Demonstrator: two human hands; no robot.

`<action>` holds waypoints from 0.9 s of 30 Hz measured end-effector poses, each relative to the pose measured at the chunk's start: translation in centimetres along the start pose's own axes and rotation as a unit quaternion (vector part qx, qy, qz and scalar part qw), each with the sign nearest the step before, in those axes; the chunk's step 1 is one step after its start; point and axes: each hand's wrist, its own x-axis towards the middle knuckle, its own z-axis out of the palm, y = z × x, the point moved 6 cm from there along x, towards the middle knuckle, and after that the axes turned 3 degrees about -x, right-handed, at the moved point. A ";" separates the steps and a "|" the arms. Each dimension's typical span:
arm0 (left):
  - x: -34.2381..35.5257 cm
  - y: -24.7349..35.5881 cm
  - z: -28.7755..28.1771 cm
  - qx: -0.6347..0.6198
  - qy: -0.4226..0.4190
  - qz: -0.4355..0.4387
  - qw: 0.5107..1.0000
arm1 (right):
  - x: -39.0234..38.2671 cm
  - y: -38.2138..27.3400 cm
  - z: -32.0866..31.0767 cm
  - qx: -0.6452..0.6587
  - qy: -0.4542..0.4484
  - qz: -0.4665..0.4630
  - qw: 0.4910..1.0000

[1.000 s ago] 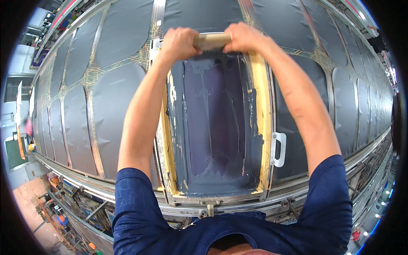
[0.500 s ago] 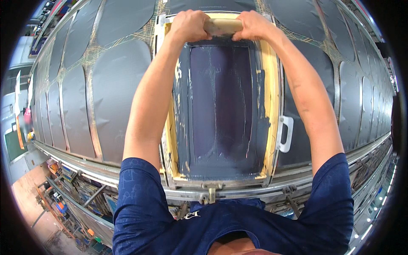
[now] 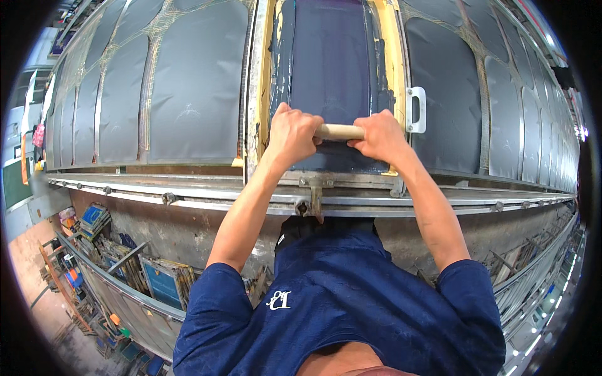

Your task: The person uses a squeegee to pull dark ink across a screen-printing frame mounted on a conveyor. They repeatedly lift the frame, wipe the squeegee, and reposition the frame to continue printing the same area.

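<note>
A squeegee (image 3: 339, 131) with a pale wooden handle lies crosswise over the near part of a printing screen. My left hand (image 3: 293, 136) is closed round its left end, and my right hand (image 3: 380, 136) round its right end. Most of the blade is hidden under the handle and my hands. Beneath it the screen mesh (image 3: 329, 62) looks dark blue and wet, with ink smeared along both sides. Yellowish strips (image 3: 394, 56) line the inside of the screen frame (image 3: 256, 88). The far end of the screen lies outside the view.
Dark grey sheet pieces (image 3: 197, 81) cover the long table on both sides. A white grip handle (image 3: 416, 110) stands at the frame's right edge. A metal rail (image 3: 364, 202) runs along the table's near edge. Below left, a rack holds several framed screens (image 3: 162, 282).
Both hands have drawn the squeegee from the far end of the screen to its near part. The view has shifted, so the screen sits higher in the picture.
</note>
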 end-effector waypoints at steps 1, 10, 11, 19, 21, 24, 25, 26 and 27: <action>-1.3 0.8 -0.2 -0.009 0.022 0.005 1.000 | -0.5 -0.7 0.0 -0.019 -0.046 0.010 0.999; -2.8 2.2 0.5 0.036 -0.002 -0.003 0.999 | -2.7 18.6 -2.0 0.107 0.287 0.480 0.822; -2.8 2.5 0.3 0.047 -0.002 0.002 0.999 | -2.6 19.9 0.1 0.125 0.279 0.462 0.832; -5.2 0.8 -2.6 -0.030 0.015 -0.017 0.999 | -2.5 17.0 -5.4 0.214 0.331 0.359 0.846; -6.9 -0.8 -4.0 -0.025 0.031 -0.031 0.999 | -0.5 14.3 -5.2 0.226 0.339 0.328 0.852; -10.0 -6.7 -6.5 0.039 0.017 -0.058 0.997 | 3.5 7.8 -3.2 0.205 0.383 0.284 0.855; -11.0 -9.4 -7.8 0.030 0.009 -0.063 0.998 | 5.6 7.6 -0.4 0.242 0.373 0.278 0.852; -12.5 -12.4 -9.1 0.030 0.001 -0.071 0.997 | 7.8 4.2 0.5 0.254 0.384 0.275 0.844; -13.9 -15.0 -10.8 0.040 0.000 -0.090 0.995 | 9.8 -0.5 0.2 0.248 0.389 0.275 0.843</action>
